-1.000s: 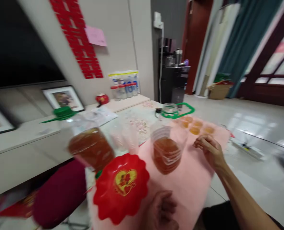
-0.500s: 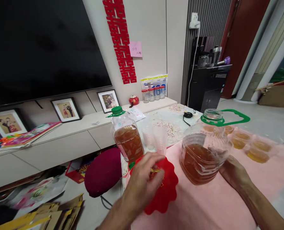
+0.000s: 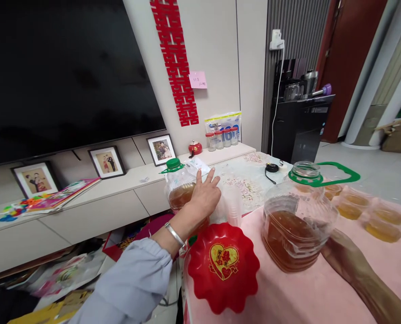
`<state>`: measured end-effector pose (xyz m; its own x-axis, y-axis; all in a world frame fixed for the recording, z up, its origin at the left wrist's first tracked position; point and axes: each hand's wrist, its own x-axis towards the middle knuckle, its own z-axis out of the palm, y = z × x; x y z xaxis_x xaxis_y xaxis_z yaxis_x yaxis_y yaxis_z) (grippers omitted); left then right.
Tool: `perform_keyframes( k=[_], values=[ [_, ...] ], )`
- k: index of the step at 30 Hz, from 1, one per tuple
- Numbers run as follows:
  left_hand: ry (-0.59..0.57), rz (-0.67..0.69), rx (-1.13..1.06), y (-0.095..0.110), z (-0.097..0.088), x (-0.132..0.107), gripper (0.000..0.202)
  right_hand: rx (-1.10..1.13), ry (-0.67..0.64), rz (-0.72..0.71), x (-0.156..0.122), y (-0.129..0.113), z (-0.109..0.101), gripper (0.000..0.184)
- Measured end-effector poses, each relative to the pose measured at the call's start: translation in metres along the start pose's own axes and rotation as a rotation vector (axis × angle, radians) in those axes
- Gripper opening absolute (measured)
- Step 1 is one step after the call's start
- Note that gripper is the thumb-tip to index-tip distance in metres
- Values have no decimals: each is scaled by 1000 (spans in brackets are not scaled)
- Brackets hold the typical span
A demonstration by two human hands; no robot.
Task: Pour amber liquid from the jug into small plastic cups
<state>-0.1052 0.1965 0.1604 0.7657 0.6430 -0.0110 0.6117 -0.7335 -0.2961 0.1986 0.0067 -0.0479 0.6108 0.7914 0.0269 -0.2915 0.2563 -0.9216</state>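
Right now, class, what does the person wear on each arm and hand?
The left arm wears a long, light grey-blue sleeve, and a plain silver bangle circles the wrist below the left hand. The right arm is bare; no ring shows on the right hand.

Left hand [image 3: 205, 195]: arm outstretched, grey sleeve, bracelet on wrist, fingers spread. Right hand [image 3: 335, 245]: forearm bare, mostly hidden, state unclear.

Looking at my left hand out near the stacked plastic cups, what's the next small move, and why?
Probably ease the left hand a little further right and close it on the stack of clear cups. Its fingers are spread and hold nothing, just short of the cups, while the right hand rests against the open jug of amber liquid.
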Motion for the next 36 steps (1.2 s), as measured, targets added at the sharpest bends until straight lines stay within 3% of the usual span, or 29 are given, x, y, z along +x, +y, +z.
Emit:
perform_keyframes(
  k=[7,15,24,32,36],
  values=[
    [-69,-6,29,5,-2,9,41,27,60,58,-2,-5,6,51],
    [-18,-40,39,-2,1,12,42,47,101,98,-3,-4,8,55],
    [27,-87,82,-7,-11,8,40,64,17,97,-7,-9,7,44],
    [210,-185,81,-11,-54,-22,40,48,-18,77,-2,-1,-2,46],
    [278,-162,19,-11,-55,-52,30,51,-49,52,0,5,-9,49]
  ],
)
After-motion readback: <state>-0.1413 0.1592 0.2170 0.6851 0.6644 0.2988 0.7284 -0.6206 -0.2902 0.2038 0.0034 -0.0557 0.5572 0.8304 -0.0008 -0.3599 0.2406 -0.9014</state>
